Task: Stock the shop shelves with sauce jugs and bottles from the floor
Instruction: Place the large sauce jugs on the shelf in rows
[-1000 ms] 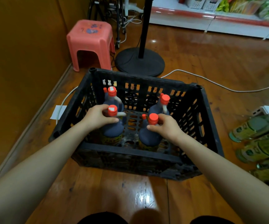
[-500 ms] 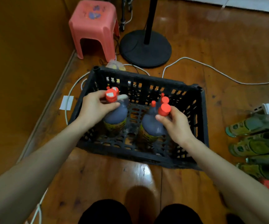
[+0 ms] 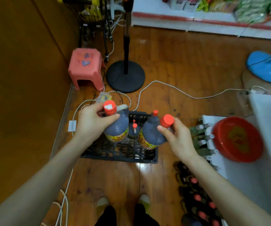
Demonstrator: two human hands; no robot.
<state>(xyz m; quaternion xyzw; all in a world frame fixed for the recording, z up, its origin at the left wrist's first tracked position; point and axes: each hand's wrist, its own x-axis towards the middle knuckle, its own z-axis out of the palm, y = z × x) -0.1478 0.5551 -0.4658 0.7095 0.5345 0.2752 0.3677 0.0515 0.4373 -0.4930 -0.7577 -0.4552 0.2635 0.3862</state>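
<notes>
Crate (image 3: 120, 154) on the floor (image 3: 188, 62), centre; further jugs (image 3: 134, 131) stand inside it. Above the crate, the left jug (image 3: 117, 128) in the left hand (image 3: 90, 124) and, to its right, the right jug (image 3: 150, 136) in the right hand (image 3: 178, 139). Stool (image 3: 86, 66) far left, stand base (image 3: 125, 77) just right of it. Bottles (image 3: 200, 139) lie right of the crate, basin (image 3: 237, 139) farther right.

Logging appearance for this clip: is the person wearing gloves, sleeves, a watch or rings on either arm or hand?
No. The left hand and right hand are bare, without gloves or visible rings. The left forearm and right forearm are bare to the frame edge: no sleeve, watch or bracelet shows. Below, dark trousers and pale shoes are visible.
</notes>
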